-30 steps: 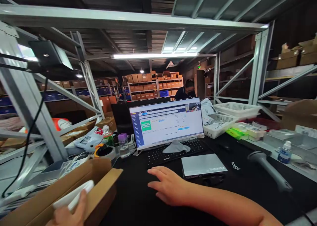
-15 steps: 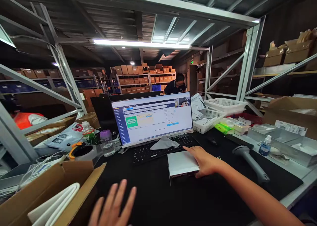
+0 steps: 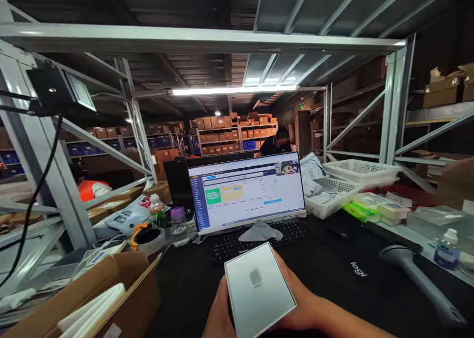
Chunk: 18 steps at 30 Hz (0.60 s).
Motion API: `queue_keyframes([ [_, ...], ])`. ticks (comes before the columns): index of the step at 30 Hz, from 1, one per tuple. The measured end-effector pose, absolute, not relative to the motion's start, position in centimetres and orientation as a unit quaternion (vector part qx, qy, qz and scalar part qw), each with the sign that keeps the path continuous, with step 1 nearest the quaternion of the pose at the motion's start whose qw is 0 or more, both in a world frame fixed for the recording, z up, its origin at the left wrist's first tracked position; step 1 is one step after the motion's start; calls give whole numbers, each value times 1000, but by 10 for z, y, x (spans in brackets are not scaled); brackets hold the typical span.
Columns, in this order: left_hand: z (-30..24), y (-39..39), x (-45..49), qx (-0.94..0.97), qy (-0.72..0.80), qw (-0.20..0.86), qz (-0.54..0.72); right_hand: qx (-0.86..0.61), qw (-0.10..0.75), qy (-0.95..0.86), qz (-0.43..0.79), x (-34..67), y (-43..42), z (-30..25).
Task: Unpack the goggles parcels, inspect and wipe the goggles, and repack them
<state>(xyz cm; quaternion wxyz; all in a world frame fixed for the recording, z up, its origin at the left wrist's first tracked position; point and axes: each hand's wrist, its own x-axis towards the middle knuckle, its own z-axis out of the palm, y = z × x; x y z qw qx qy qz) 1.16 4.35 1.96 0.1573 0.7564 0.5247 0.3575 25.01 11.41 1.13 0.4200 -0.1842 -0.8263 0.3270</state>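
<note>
A small white box (image 3: 259,298) with a grey square mark on its top face is held up tilted above the black desk mat (image 3: 181,288). My left hand (image 3: 219,306) grips its left side, with the fingers mostly hidden behind it. Along the right side my right hand (image 3: 298,298) is closed on the same box. Just beyond the box, a grey cloth (image 3: 261,231) lies across the black keyboard (image 3: 225,249).
A monitor (image 3: 252,190) stands behind the keyboard. To the left are an open cardboard box (image 3: 144,293), a tape roll (image 3: 148,240) and a purple-capped bottle (image 3: 179,227). On the right lie a barcode scanner (image 3: 422,279) and a sanitizer bottle (image 3: 447,251). A co-worker (image 3: 277,141) is behind the monitor.
My right hand has lifted the white box off the mat and brought it closer. My left hand, open before, has moved right and closed on it. The view has turned left and upward.
</note>
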Motion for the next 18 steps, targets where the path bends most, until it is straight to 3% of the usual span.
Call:
queue_keyframes([
  [4, 11, 45, 14, 627, 511, 300, 505, -179, 436, -749, 466, 251, 105, 6],
  [8, 8, 45, 1, 541, 526, 349, 555, -242, 466, -730, 439, 254, 104, 3],
  [14, 8, 46, -17, 523, 574, 263, 573, -266, 450, -738, 426, 256, 111, -4],
  [18, 7, 41, -21, 596, 648, -18, 474, -225, 417, -705, 528, 257, 116, -3],
])
